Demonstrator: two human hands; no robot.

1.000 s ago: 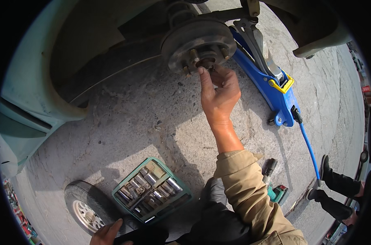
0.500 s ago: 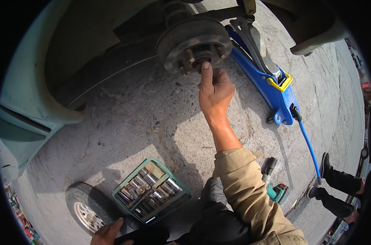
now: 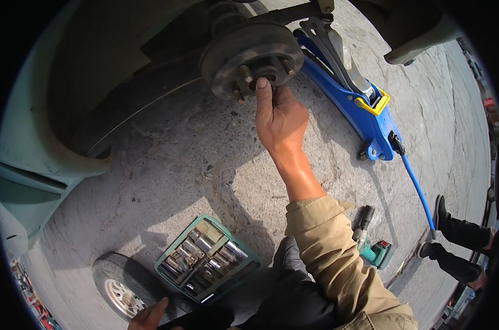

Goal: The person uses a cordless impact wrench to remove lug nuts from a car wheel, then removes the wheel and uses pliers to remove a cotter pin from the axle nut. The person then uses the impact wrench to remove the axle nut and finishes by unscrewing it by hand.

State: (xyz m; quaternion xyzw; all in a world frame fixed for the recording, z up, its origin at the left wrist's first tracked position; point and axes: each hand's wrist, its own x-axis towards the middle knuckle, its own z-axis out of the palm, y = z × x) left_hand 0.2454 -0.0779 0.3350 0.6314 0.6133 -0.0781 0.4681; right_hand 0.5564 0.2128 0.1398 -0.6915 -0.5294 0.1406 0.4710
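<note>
Overhead hangs a dark, rusty wheel hub with a brake drum (image 3: 227, 63), with several threaded studs on its face. My right hand (image 3: 283, 118) reaches up to it, thumb at its central bore and fingers curled closed; whatever is between them is hidden. Low in the picture, my left hand (image 3: 149, 318) is partly cut off by the edge. Its thumb stretches out, and it seems to hold nothing. Close to this hand lie a removed wheel (image 3: 123, 280) with a silver rim and a green case of sockets (image 3: 160, 257).
A blue floor jack (image 3: 343, 102) with a yellow bracket and long blue handle stands under the vehicle on the right. A green cordless impact wrench (image 3: 375, 252) lies beside my right sleeve. Another person's dark-clad legs (image 3: 458, 253) are at right. The pale green body panel (image 3: 32, 165) curves along the left.
My right hand stays at the hub, its wrist and fingers turned slightly. The view has shifted a little, and my left hand sits lower in the picture.
</note>
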